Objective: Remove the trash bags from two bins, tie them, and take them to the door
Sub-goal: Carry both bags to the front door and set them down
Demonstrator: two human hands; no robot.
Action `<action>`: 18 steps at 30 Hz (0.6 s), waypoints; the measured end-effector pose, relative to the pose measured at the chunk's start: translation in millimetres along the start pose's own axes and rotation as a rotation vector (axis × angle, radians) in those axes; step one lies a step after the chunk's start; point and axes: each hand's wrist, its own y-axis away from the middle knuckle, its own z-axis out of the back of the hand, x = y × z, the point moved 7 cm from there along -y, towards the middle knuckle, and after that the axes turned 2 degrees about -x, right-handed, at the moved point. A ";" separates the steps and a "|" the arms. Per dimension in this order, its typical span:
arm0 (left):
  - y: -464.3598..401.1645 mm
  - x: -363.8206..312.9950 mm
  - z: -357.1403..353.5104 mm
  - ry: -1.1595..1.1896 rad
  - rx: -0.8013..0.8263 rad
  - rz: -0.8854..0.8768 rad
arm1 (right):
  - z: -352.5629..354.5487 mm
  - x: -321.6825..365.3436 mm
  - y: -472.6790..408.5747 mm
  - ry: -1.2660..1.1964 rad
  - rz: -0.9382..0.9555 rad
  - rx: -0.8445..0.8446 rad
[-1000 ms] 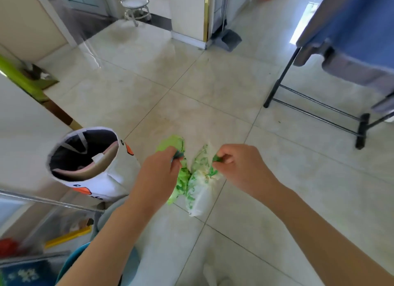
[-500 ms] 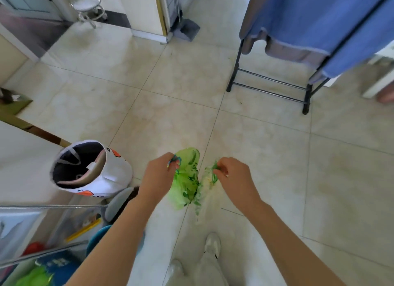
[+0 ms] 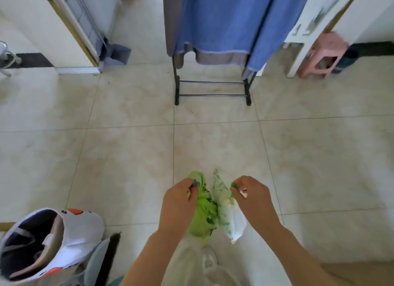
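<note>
Two small trash bags hang in front of me above the tiled floor. My left hand pinches the top of the bright green bag. Beside it, my right hand pinches the top of the white bag with green print. The two bags hang side by side and touch. A white bin with orange marks stands at the lower left, its dark inside showing no bag.
A black drying rack draped with blue cloth stands straight ahead. A pink stool is at the upper right by a white table leg. A grey dustpan leans at a wall corner, upper left. My shoe shows below.
The view has swung right, so the bin has slid to the lower left and the rack to the centre. Both hands keep their hold on the bags.
</note>
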 end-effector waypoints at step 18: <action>-144.5 -184.2 -143.5 -0.133 0.330 -0.583 | 168.5 -98.0 -76.2 -0.082 -0.403 -0.543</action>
